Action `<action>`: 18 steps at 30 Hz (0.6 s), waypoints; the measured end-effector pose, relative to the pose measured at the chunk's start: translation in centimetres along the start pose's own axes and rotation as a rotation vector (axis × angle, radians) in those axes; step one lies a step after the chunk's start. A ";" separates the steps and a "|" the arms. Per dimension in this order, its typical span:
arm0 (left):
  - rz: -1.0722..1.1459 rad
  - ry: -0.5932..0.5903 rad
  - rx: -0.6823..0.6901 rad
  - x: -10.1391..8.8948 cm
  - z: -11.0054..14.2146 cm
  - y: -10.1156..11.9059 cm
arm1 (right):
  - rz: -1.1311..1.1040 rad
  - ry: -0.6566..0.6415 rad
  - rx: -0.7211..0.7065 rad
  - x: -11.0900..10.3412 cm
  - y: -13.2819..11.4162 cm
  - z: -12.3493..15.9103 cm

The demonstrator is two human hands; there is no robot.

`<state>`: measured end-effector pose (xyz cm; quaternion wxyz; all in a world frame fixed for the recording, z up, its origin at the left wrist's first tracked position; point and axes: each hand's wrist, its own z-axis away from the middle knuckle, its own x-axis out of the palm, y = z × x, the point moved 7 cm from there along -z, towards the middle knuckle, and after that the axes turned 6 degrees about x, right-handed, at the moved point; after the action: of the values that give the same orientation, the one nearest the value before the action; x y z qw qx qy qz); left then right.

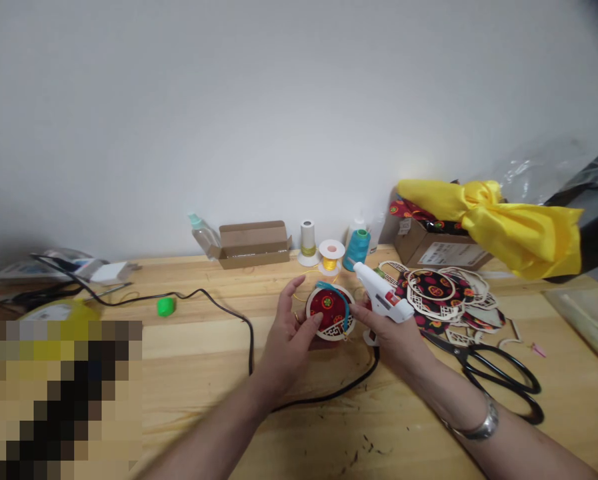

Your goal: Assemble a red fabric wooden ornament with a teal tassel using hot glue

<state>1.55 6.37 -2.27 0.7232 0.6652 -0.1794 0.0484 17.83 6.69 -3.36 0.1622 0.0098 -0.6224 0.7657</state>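
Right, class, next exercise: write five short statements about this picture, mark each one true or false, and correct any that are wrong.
1. The right hand holds a white glue gun. True.

2. The silver bracelet is on the left wrist. False: it is on the right wrist.

3. The left hand has its thumb on a round piece with red patterned fabric. True.

4. The black-handled scissors lie to the left of both hands. False: they lie to the right, near the right forearm.

5. The spool of yellow thread stands to the left of the teal thread cone in the picture. True.
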 end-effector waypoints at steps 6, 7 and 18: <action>-0.057 -0.035 0.043 0.1 0.1 0.2 | 0.018 -0.002 -0.030 0.0 -0.3 0.1; -0.068 -0.040 0.041 0.0 0.0 0.1 | 0.019 -0.001 -0.028 -0.1 -0.3 0.1; -0.114 -0.085 -0.003 0.5 0.1 0.4 | 0.020 0.028 -0.002 -0.4 -0.2 -0.1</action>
<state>1.89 6.26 -1.71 0.7175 0.6747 -0.1718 -0.0217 18.32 6.72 -3.34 0.1632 -0.0071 -0.6209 0.7667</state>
